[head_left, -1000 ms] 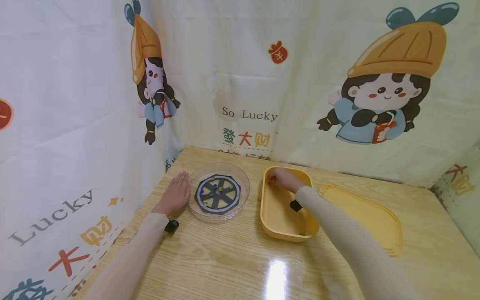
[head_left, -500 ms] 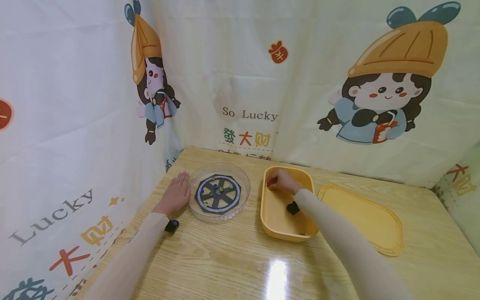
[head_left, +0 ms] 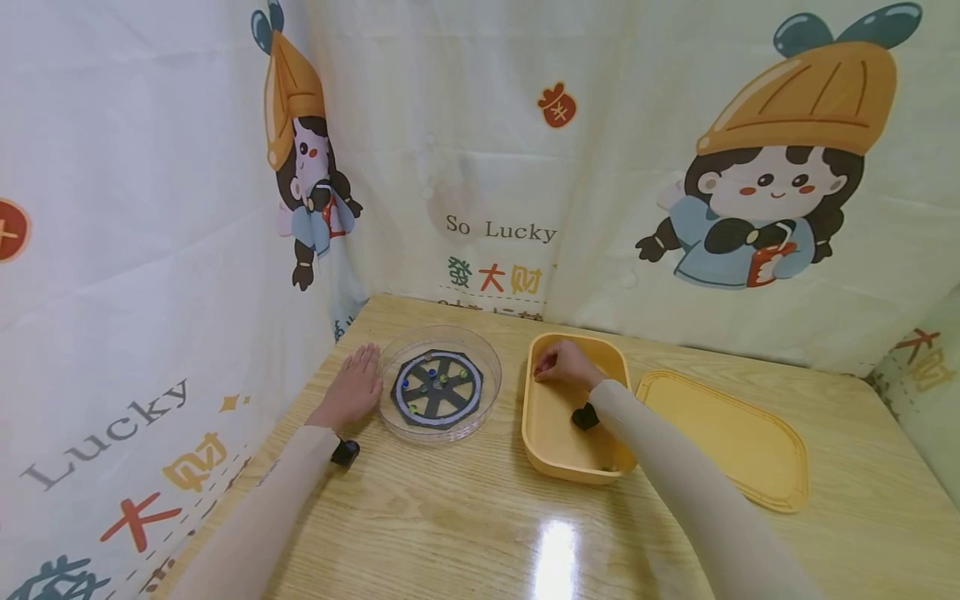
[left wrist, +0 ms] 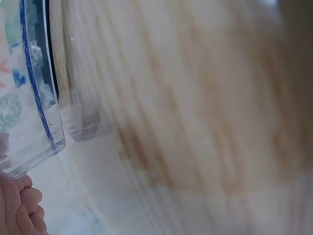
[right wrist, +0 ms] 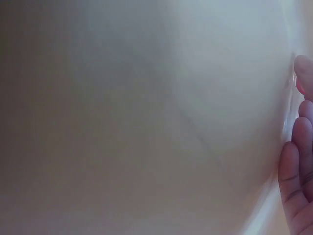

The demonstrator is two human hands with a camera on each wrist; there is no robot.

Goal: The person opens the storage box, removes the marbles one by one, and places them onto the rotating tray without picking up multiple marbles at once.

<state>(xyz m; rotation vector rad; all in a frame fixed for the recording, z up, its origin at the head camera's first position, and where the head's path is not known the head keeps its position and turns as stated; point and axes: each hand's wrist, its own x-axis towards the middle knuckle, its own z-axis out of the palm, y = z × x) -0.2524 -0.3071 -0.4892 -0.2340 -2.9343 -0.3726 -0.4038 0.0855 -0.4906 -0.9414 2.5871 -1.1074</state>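
In the head view, my right hand (head_left: 570, 365) reaches into the orange-yellow bin (head_left: 531, 433). Its fingertips pinch a small red piece (right wrist: 300, 86) close to the bin's left wall; the fingers hide most of it, so its kind is unclear. My left hand (head_left: 352, 387) lies flat on the table at the left side of a clear round dish (head_left: 491, 392), fingers straight and beside its wall. Inside the dish lies a dark spoked disc (head_left: 437, 407) with a pale ring. Several small blue and green marble-like balls, such as a blue one (head_left: 432, 373), sit on it.
A flat yellow lid (head_left: 731, 437) lies on the table right of the bin. One small dark green item (head_left: 607, 468) rests at the bin's near end. Printed cloth (head_left: 600, 208) hangs behind and along the left of the wooden table (head_left: 420, 517).
Inside the bin, my right hand has shifted slightly, and the red piece shows lower and smaller at its fingertips. My left hand and the dish stay in place.
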